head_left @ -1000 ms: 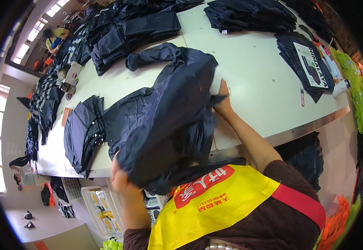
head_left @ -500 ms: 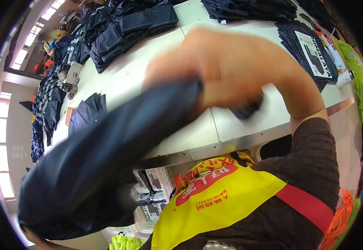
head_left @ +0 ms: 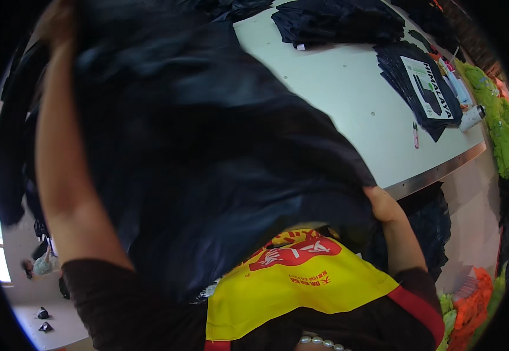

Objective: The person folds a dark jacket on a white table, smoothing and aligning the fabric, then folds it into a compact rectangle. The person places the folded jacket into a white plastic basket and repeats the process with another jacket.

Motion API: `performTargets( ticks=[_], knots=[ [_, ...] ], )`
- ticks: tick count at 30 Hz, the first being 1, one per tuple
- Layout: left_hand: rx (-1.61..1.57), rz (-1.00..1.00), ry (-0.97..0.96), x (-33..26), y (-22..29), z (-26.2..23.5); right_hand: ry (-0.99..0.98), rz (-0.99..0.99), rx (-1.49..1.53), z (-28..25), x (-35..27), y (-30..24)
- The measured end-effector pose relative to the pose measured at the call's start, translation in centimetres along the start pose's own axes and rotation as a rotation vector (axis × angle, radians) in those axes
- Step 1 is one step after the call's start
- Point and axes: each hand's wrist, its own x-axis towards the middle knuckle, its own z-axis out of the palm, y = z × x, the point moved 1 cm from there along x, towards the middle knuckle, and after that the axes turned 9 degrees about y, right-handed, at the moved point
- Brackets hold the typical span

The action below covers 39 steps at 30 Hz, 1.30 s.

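Note:
A large dark navy garment (head_left: 225,146) of smooth, slightly shiny cloth spreads between my two hands and hides much of the table. My left hand (head_left: 58,26), raised at the upper left, is closed on its far edge; the fingers are partly lost in shadow and blur. Low on the right, my right hand (head_left: 383,205) pinches the near right edge, thumb on top. The cloth's near part hangs against my yellow apron (head_left: 301,286). A long dark piece, perhaps a sleeve, hangs beyond my left forearm.
On the white table (head_left: 348,105) lie a folded dark stack (head_left: 339,23) and dark garments with a printed card (head_left: 430,88). Small pink-handled snips (head_left: 415,136) and a white cylinder (head_left: 472,118) are near its right end. Yellow-green cloth (head_left: 488,111) and orange cloth (head_left: 474,304) are heaped at the right.
The bunched dark garment has been spread out wide. My left hand has gone up to the far left, and my right hand has come down from above the table to the near right.

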Motion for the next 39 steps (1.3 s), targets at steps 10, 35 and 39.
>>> performTargets(
  ticks=[10,35,39],
  knots=[
    [-0.760,-0.289,-0.942,-31.0,29.7,-11.4,0.650,0.094,-0.924,-9.3,9.2,13.5],
    [0.046,-0.925,-1.003,-49.1,11.1,-5.4,0.361,-0.430,-1.456,12.5,24.2,0.9],
    [0.222,-1.035,-1.288,-48.0,10.5,2.1,0.311,-0.284,-1.379,10.6,28.9,2.3]
  ],
)
